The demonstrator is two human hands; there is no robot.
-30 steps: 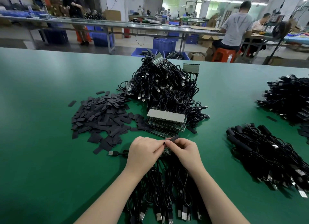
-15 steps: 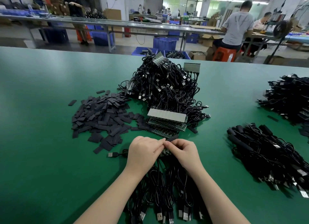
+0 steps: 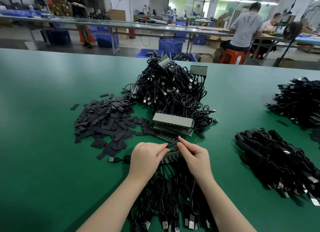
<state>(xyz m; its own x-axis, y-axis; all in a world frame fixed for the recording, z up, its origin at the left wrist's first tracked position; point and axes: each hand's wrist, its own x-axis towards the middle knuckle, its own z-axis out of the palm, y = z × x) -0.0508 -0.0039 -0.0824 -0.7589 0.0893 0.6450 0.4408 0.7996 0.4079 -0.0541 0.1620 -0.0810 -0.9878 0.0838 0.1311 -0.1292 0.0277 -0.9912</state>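
Over the near middle of the tabletop, pinching a short black sleeve between both hands. Gripping its left end with the left hand, thumb and forefinger closing on it, the other fingers curling under. Pinching its right end with the right hand, forefinger tip pressing on top, the remaining fingers folding loosely toward the palm. Holding the sleeve, matte, tube-like and tilting slightly up to the right, just above a narrow green board strip studded with tiny parts. Resting both forearms over a fan of thin, glossy black cables running from that strip toward the body and ending in flat, metal-tipped plugs.

Working beside a sleeve pile on the left: flat, dull, dark rectangular pieces spreading loosely over the smooth green surface. Having a lone USB plug on its thin cord just left of the left hand. Facing a board stack just beyond the fingertips, long rectangles with pale grey tops and green, toothed edges, leaning against a tall, tangled heap of black cable with more boards poking out near its top. Keeping well apart from a bundle of thicker, sleeved cables on the right, laid roughly parallel, with small white labels near their ends, and from a far pile of the same black wiring toward the right edge.
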